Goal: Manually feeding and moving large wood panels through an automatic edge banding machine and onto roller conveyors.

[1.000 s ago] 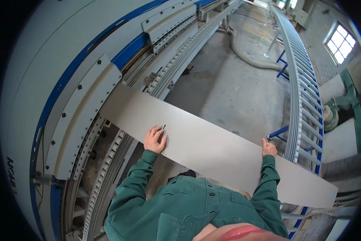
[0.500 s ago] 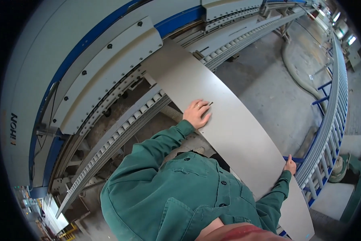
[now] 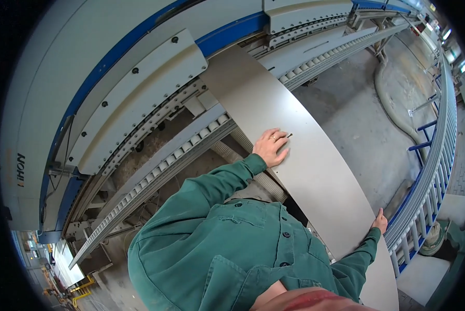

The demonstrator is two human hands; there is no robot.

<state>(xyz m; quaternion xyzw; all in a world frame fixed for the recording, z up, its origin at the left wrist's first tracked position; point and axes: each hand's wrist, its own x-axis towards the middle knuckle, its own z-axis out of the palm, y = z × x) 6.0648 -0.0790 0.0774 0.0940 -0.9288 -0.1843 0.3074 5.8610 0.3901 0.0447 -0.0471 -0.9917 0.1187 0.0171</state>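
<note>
A long, smooth, light grey panel (image 3: 315, 155) reaches from the edge-processing machine at the top down past my right side. My left hand (image 3: 271, 148) lies on the panel's upper face near its left edge, fingers apart and a ring on one of them. Close to those fingertips is a small dark mark or hole (image 3: 290, 135). Farther down, my right hand (image 3: 380, 223) is wrapped round the panel's right edge; the fingers beneath are hidden.
The pale machine housing (image 3: 155, 93) with blue trim fills the upper left. A roller rail (image 3: 165, 160) runs below it. To the right stands a blue-framed roller conveyor (image 3: 424, 197). Ribbed hoses (image 3: 393, 111) lie on the concrete floor (image 3: 341, 114).
The panel has shifted to the right along the machine, and both my hands have travelled with it, keeping about the same places on it. The view has also turned slightly.
</note>
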